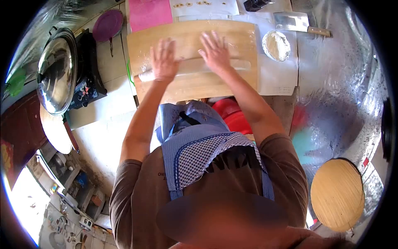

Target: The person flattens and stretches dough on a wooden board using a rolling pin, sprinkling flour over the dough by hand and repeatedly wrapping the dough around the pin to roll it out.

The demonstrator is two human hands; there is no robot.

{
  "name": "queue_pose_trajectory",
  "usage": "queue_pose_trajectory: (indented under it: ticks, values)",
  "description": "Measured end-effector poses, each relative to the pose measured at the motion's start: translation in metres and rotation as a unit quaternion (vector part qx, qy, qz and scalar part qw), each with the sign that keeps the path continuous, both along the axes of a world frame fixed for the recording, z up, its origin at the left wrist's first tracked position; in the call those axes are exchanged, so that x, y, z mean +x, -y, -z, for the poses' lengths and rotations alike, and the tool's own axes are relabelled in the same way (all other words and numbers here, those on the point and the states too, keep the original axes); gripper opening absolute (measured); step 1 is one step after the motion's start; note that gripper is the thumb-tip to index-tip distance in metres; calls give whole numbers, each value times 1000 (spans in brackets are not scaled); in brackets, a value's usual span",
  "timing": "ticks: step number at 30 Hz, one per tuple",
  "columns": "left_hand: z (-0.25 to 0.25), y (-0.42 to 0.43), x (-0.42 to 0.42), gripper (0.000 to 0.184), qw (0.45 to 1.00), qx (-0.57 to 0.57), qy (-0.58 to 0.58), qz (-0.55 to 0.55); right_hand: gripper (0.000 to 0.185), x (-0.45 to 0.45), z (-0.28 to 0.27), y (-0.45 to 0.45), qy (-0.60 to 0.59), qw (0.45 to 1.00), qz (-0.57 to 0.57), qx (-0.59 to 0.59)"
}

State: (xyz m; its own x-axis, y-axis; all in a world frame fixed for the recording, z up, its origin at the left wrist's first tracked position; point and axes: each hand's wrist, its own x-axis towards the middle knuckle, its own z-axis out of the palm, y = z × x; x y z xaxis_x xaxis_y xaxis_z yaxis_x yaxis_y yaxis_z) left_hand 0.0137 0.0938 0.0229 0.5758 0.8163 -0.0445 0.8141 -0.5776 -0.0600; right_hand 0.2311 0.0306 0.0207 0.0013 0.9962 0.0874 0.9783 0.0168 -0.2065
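Note:
A long, pale dough roll point(192, 67) lies across the floured wooden board point(190, 33). My left hand point(164, 61) is on the left part of the roll, palm down with its fingers spread toward the far edge. Further right, my right hand point(216, 53) lies flat with fingers apart, its palm close to or on the roll. Both hands are slightly blurred. Neither grips anything, and the dough beneath the palms is hidden.
A bowl of white flour point(276, 46) and a cleaver point(292, 21) are at the right. To the left stand a lidded pot point(57, 74) on a black stove point(89, 79) and a purple lid point(107, 24). A red basin point(231, 116) sits below the board's near edge.

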Motion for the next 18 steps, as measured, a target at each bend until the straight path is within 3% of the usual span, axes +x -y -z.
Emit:
queue_pose_trajectory:
  ticks: [2, 5, 8, 11, 12, 13, 14, 15, 18]
  values:
    - [17, 38, 22, 72, 997, -7, 20, 74, 57, -29, 14, 32, -22, 999, -41, -1]
    - [30, 108, 4, 76, 968, -114, 218, 48, 66, -52, 8, 94, -29, 998, -46, -25]
    - [31, 144, -20, 76, 959, -173, 210, 75, 67, -62, 11, 125, -46, 998, -48, -22]
    - [47, 105, 0, 76, 974, -114, 188, 62, 62, -52, 18, 91, -42, 998, -44, -20]
    - [39, 72, 15, 73, 983, -85, 149, 63, 60, -43, 25, 64, 17, 999, -38, 8]
    - [29, 38, 30, 72, 998, -10, -4, 65, 59, -32, 21, 27, 11, 1000, -26, -5]
    - [43, 6, 38, 71, 984, -52, 164, 40, 60, -23, 20, -9, 18, 998, 2, -54]
    - [47, -23, 48, 72, 976, -29, 214, 23, 62, -15, 19, -39, -26, 999, 28, -9]
    - [30, -78, 59, 71, 974, 61, 215, -29, 66, 10, 2, -92, -36, 994, 83, 57]
